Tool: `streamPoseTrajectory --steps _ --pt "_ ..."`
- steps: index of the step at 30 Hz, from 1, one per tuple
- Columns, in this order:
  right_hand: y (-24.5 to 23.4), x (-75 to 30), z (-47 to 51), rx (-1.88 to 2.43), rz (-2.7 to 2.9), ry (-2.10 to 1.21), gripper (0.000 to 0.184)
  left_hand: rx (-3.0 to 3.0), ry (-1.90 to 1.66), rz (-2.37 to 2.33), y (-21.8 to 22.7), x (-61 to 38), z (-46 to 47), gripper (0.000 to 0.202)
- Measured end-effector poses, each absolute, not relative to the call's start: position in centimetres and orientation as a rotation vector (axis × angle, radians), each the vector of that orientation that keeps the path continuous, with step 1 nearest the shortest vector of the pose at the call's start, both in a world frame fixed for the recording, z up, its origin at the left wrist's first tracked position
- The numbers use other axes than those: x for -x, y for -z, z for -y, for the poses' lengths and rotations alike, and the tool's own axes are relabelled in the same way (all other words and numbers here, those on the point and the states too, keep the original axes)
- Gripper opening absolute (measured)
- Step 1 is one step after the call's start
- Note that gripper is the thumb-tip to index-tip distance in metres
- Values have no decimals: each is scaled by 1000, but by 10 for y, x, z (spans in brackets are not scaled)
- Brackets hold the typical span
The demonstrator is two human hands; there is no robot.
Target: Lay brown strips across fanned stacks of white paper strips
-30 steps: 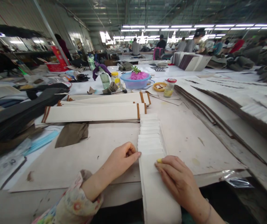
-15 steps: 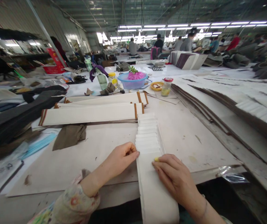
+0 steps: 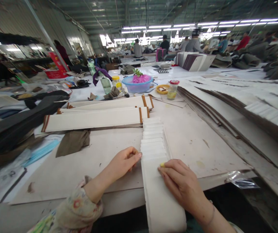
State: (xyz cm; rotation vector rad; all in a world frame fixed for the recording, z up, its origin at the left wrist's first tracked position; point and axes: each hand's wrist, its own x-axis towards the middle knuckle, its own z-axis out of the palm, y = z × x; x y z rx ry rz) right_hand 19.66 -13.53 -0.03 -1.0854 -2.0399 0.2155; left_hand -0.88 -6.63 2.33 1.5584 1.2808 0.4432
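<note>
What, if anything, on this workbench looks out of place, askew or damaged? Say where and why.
A brown cloth lies crumpled left of the white strips, among pieces that are laid flat. At the near right edge of the board, which bears small stains, a scrap of clear plastic film lies crinkled.

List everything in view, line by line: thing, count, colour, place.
White strips: one fanned stack, white, table centre, hanging over the near edge.
White panels: at least two, brown-ended, lying crosswise behind the strips.
Cloth: one, olive-brown, left of the strips.
Basin: one, blue, pink contents, far centre.
Dish: one, yellow, right of the basin.
Jars: two, a red-lidded jar and a yellow-lidded jar, flanking the basin.
Stacked panels: many, white and brown, right side.
Table: one, off-white, foreground.
People: several, far background.
Left hand: one, fingertips at the strips' left edge.
Right hand: one, resting on the strips.
</note>
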Motion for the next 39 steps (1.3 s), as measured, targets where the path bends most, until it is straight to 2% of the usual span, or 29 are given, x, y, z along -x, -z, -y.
streamPoseTrajectory --steps 8,15,23,39 --pt "-2 -196 135 1089 2040 -214 16 -1940 -477 -1195 -42 -3 69 19" --pt "-3 -196 137 1107 2032 -193 15 -1938 -368 -987 -61 -4 68 18" --pt "-2 -195 136 1118 2034 -185 16 -2300 -300 -1190 -59 -3 70 14" --pt "-5 -194 136 1138 2050 -180 15 -2150 -323 -1089 -66 -7 75 14"
